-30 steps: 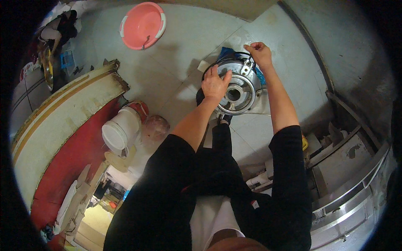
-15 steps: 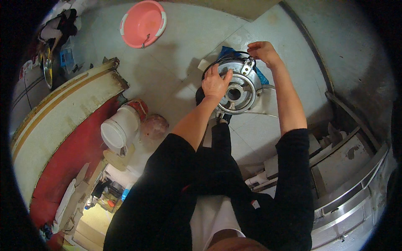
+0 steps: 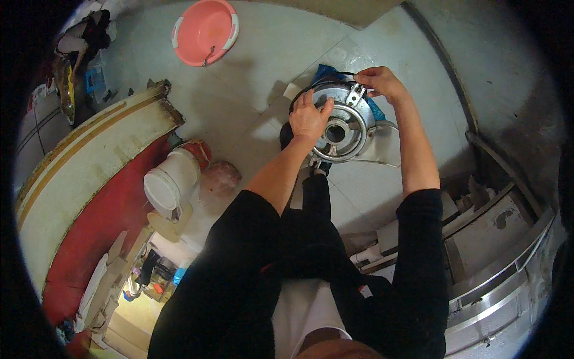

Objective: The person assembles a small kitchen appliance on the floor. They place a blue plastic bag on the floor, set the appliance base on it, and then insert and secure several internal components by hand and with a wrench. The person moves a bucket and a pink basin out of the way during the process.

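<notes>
A round metal machine point(image 3: 323, 94), perhaps a grinder, stands on the floor before me. Its top carries a raised metal ring around a dark central hole. My left hand point(image 3: 307, 122) lies open on the left side of this top, thumb apart from the fingers. At the far right rim sits a metal clamp latch point(image 3: 354, 96). My right hand point(image 3: 384, 84) has its fingertips and thumb closed about the latch's outer end; the exact contact is partly hidden. A metal spout point(image 3: 382, 145) juts out on the machine's right, and blue material point(image 3: 375, 110) shows behind it.
A pink basin point(image 3: 203, 35) stands on the tiled floor at the far left. White buckets point(image 3: 173, 179) are beside a red-sided, pale-topped counter point(image 3: 89, 149). Metal racks point(image 3: 496, 287) fill the near right. Another person point(image 3: 84, 42) is at the far left edge.
My right hand has lowered slightly and its fingers have closed in on the latch's end. My left hand stays on the machine's top. The other person's large round object has tilted.
</notes>
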Tool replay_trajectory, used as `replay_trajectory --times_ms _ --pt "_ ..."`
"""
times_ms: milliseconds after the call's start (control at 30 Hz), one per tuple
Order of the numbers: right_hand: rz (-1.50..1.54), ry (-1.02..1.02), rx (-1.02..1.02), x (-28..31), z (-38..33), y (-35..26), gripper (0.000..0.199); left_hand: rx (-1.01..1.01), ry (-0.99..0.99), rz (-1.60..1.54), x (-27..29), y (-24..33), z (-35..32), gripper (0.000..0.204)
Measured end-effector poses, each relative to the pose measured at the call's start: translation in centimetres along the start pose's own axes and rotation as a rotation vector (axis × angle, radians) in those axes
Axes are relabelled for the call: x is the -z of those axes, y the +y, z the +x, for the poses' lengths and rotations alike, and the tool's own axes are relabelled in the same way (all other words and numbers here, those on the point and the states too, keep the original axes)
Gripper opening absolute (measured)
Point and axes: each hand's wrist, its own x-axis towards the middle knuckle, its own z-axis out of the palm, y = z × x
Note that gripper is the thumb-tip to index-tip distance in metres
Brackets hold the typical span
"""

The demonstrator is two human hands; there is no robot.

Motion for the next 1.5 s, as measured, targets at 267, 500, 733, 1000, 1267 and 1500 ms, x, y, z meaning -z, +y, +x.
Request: replay_trajectory --times_ms 267,500,733,1000,1267,1500 --pt "0.169 -0.014 -0.121 0.7 1.9 0.7 0.038 -0.014 0.006 -0.006 0.1 0.0 0.0 0.059" --pt "0.242 0.117 -0.123 0.2 1.3 1.9 0.026 -0.003 -0.007 0.002 0.3 0.1 0.0 0.060" --pt "0.107 0.189 0.090 -1.8 -1.2 2.6 0.026 -0.006 0.002 -0.019 0.0 0.0 0.0 0.061" --pt "-0.330 0.535 0.299 -7.1 -7.4 6.1 0.029 0.000 -0.006 -0.039 -0.1 -0.2 0.1 0.062" --pt "0.704 0.371 -0.071 -20.0 -17.3 11.2 0.020 -0.026 0.018 -0.002 -0.2 -0.2 0.1 0.060" --pt "1.135 0.304 -0.274 -29.5 -9.4 18.4 0.016 -0.033 0.021 -0.026 0.0 -0.1 0.0 0.061"
